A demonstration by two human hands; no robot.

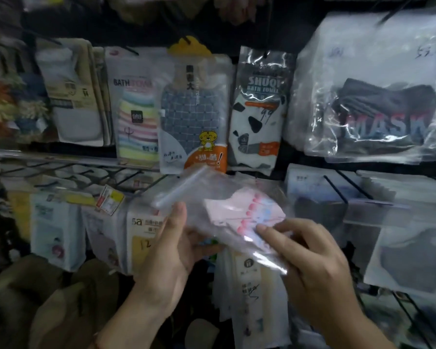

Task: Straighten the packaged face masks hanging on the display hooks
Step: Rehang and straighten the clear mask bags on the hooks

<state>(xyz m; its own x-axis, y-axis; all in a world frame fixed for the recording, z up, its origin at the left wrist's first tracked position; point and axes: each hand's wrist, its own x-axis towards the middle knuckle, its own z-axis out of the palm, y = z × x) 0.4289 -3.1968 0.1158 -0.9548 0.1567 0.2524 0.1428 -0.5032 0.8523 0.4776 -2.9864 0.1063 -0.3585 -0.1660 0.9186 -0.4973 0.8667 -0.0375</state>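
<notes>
Your left hand (171, 250) has its grip on the clear mask packet (224, 217) from below: thumb up along the near face, fingers curled under it. The packet lies tilted between your two hands, its sealed strip up and left of that grip, the pink mask inside to its right. Your right hand (310, 260) pinches the packet's lower right part, fingertips on the plastic. Above both grips hangs the bag marked MASK (378, 96), well apart on its hook.
</notes>
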